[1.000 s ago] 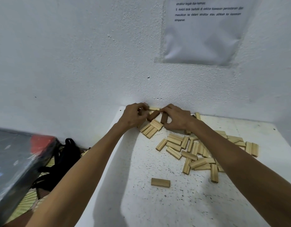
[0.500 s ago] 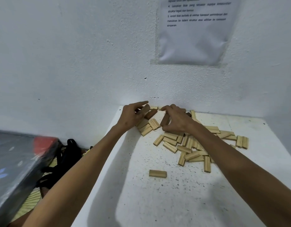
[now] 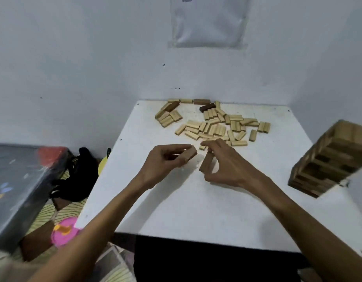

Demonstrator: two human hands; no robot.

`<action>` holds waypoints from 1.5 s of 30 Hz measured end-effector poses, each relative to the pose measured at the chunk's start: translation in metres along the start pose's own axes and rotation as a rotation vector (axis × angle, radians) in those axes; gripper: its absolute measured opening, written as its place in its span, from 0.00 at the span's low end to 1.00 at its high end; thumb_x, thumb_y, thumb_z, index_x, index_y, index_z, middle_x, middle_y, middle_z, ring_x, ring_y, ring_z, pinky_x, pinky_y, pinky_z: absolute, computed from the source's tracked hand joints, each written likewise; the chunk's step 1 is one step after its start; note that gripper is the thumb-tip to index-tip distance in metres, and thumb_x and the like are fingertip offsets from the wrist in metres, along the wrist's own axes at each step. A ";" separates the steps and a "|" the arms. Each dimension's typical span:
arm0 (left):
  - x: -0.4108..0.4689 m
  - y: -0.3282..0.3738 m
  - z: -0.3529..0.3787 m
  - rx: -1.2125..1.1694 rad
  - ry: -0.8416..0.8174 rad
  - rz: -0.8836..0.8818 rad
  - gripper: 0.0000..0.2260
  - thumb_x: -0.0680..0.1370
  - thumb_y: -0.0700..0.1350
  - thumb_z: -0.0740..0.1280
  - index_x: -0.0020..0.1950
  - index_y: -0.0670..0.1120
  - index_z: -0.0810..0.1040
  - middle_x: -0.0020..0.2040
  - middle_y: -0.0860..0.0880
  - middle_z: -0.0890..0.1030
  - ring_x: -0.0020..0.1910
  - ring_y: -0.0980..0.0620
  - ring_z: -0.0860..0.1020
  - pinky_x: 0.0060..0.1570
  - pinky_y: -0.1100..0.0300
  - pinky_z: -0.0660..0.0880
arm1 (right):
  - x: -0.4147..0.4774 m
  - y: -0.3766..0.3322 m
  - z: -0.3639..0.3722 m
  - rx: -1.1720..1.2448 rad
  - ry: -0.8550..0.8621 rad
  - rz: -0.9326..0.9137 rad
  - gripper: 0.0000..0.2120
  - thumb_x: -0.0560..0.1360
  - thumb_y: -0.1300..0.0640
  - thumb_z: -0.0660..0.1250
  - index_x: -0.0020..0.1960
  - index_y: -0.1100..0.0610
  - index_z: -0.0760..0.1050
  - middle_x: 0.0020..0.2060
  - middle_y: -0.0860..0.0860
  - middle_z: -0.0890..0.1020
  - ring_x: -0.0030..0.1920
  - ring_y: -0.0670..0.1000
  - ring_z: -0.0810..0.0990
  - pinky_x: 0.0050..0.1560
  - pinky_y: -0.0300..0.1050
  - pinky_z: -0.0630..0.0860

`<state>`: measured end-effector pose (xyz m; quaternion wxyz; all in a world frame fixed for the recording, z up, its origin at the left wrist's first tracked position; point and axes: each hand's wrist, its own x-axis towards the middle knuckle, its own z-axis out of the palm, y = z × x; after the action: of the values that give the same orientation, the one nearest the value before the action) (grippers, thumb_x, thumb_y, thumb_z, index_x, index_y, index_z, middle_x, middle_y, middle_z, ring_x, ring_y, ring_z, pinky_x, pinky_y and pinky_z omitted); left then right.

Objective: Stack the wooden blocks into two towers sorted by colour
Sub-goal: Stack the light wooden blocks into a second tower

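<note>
Dim, cool light; soft shadows under both forearms on the table (image 3: 196,210). Wide-angle bending and motion blur smear the edges.

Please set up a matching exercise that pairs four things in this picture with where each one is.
Things:
1. darker block
2. block tower
3. loose pale blocks
4. sheet of paper

Places:
A. standing at the right edge of the table
B. fixed to the wall above the table
C. in the grip of the right hand
D. scattered flat at the far end of the table

Pairs: 1-C, 2-A, 3-D, 4-B
</note>
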<state>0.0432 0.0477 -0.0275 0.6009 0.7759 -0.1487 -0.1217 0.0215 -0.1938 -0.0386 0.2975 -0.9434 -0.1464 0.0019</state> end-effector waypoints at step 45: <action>-0.048 -0.030 0.011 0.718 -0.178 0.131 0.38 0.69 0.66 0.66 0.78 0.56 0.67 0.72 0.55 0.72 0.67 0.53 0.68 0.67 0.49 0.68 | -0.072 0.003 0.032 0.066 -0.030 -0.005 0.38 0.71 0.42 0.76 0.76 0.43 0.65 0.67 0.43 0.73 0.67 0.45 0.70 0.68 0.48 0.71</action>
<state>-0.0032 0.0628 -0.0593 0.2820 0.9123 -0.2829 -0.0901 -0.0500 -0.1983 -0.0723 0.3261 -0.9326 -0.1533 0.0199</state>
